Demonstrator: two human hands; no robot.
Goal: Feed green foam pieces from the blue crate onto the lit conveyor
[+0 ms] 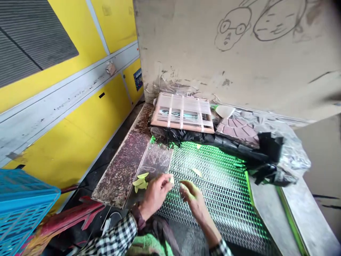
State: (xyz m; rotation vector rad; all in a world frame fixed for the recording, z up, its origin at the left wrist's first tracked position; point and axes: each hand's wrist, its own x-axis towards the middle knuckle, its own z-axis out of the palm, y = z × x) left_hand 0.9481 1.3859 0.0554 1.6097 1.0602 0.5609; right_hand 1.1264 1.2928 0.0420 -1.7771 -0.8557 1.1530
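Note:
My left hand (156, 193) hovers at the near left edge of a honeycomb metal mesh bed (223, 192), and a small pale yellow piece (172, 180) shows at its fingertips. My right hand (192, 201) is just to the right over the mesh, fingers loosely curved, holding nothing visible. Several pale yellow-green leaf-shaped cut pieces (140, 183) lie on a dark scratched board (156, 160) beside my left hand. One more pale piece (197, 172) rests on the mesh beyond my right hand.
A raised beige lid (226, 46) with pencil-drawn faces stands behind the bed. Before it lie a slatted wooden frame (182, 112), a pink-brown cut board (238, 132) and black and clear plastic sheeting (269, 153). A yellow machine wall (66, 117) runs left; a blue plastic crate (23, 209) sits lower left.

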